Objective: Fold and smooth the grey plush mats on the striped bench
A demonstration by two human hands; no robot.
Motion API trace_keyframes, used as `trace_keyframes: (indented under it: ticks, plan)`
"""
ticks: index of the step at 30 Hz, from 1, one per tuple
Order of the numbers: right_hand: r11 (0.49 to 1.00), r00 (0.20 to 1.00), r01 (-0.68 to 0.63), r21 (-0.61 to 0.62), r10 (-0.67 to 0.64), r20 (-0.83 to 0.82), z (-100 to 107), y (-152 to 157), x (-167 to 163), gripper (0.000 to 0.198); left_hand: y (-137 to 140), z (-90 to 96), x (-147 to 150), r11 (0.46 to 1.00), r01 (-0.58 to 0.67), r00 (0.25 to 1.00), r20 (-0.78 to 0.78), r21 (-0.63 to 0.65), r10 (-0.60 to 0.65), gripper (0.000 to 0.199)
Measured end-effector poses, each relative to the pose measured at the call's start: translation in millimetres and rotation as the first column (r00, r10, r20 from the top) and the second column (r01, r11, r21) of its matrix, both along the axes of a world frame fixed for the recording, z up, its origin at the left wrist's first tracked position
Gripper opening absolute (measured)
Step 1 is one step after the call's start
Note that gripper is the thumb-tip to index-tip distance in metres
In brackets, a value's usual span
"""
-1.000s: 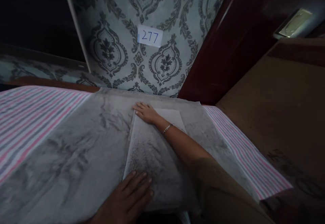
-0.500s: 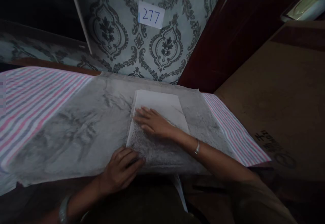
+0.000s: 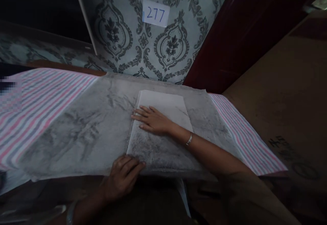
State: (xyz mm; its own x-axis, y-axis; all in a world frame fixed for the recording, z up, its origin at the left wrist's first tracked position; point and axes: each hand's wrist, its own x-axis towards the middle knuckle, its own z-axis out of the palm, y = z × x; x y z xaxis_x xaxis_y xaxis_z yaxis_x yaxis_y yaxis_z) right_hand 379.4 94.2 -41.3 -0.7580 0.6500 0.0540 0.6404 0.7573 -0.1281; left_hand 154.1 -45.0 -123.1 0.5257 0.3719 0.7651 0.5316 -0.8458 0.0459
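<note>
So the fuzzy folded panel [image 3: 163, 99] is set in the middle of the frame, on top of a bigger grey cloth [image 3: 68, 126], with striped fabric [image 3: 48, 102] showing at the left and right. It's touched by the right hand [image 3: 154, 121], laid flat with fingers spread and nothing gripped. The left hand [image 3: 122, 174] is curled at the panel's near left corner, lower middle of the frame; whether any fabric is actually pinched there can't be told, since what's under the fingers is hidden

As for what could go wrong: the panel could be dragged crooked if too much weight is put on that right palm while it's slid, fuzzy stuff probably being kinda grabby. The grey cloth could get rucked up too. And if the corner is tugged by the left hand, the whole lot might be pulled toward the bottom of the frame, creases and all
</note>
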Motion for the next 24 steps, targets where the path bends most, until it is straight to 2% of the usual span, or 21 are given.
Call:
trace_keyframes:
  ticks: [5,7,9,11,12,15,19,21,24]
  plan:
    - [0.979,0.98,0.199,-0.048,-0.198,0.021,-2,67,-3,0.052,4,-6.4,-2,1.0,0.018,1.0,0.002,-0.001,-0.018,0.036]
    - [0.947,0.95,0.312,-0.073,-0.312,0.02,4,81,1,0.052,5,-9.2,-3,1.0,0.024,1.0,0.008,-0.005,-0.024,0.038]
    - [0.906,0.911,0.411,-0.102,-0.412,0.013,13,81,11,0.055,5,-8.5,-3,1.0,0.025,1.0,0.013,-0.016,-0.025,0.038]
    - [0.894,0.898,0.436,-0.105,-0.44,-0.014,22,64,23,0.058,4,-2.1,-5,0.999,0.029,0.999,0.023,-0.038,-0.028,0.039]
    - [0.906,0.908,0.413,-0.089,-0.417,-0.032,26,49,30,0.058,4,3.7,-5,0.997,0.04,0.999,0.02,-0.059,-0.039,0.04]
    - [0.968,0.967,0.249,-0.017,-0.249,-0.045,32,-12,49,0.055,4,29.3,-2,0.986,0.096,0.995,0.01,-0.136,-0.095,0.044]
    - [0.996,0.998,0.067,-0.065,-0.067,0.005,27,-82,64,0.054,5,60.2,28,0.958,0.227,0.971,-0.031,-0.176,-0.235,0.046]
    - [0.996,0.999,0.038,-0.083,-0.037,0.017,21,-94,70,0.053,5,64.7,51,0.947,0.252,0.957,-0.097,-0.197,-0.275,0.04]
    - [0.997,0.998,0.048,-0.066,-0.046,0.031,13,-79,80,0.055,6,61.2,72,0.942,0.21,0.939,-0.217,-0.261,-0.269,0.031]
